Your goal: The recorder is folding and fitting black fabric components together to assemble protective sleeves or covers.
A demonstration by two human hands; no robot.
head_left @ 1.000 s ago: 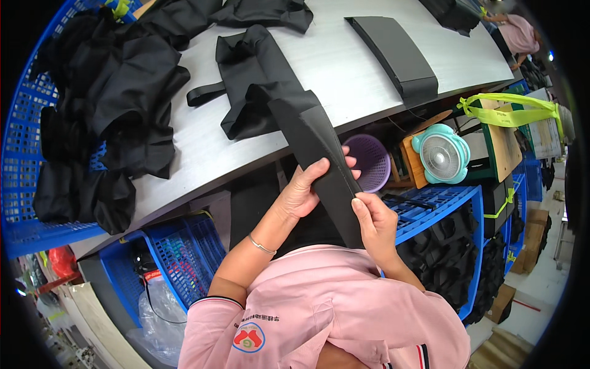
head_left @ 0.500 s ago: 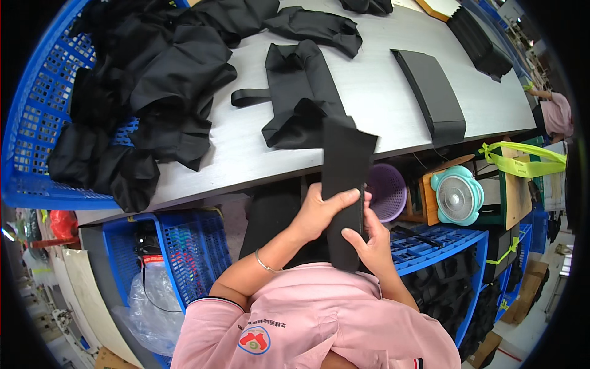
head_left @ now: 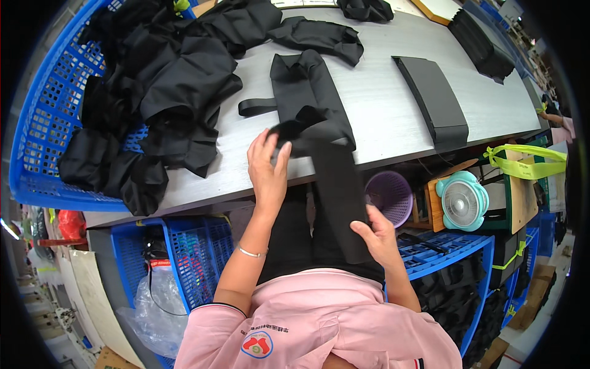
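Over my lap, my right hand (head_left: 376,235) grips a long flat black fabric panel (head_left: 340,200) by its lower right edge, thumb on top. The panel's upper end reaches over the table edge and overlaps a black sewn fabric piece (head_left: 304,86) with a strap lying on the table. My left hand (head_left: 267,175) is raised at the table edge, thumb and fingers apart, at the near folded end of that piece. Its fingertips meet the dark cloth; whether they press on it is hard to see.
A heap of black fabric pieces (head_left: 184,80) spills from a blue basket (head_left: 46,123) at left. Stacked black panels (head_left: 433,92) lie on the table (head_left: 375,80) at right. Below stand a purple bin (head_left: 393,200), a small turquoise fan (head_left: 458,202) and blue crates (head_left: 193,258).
My left hand has let go of the panel and moved up and left to the fabric piece on the table. The right hand keeps the panel, now tilted more.
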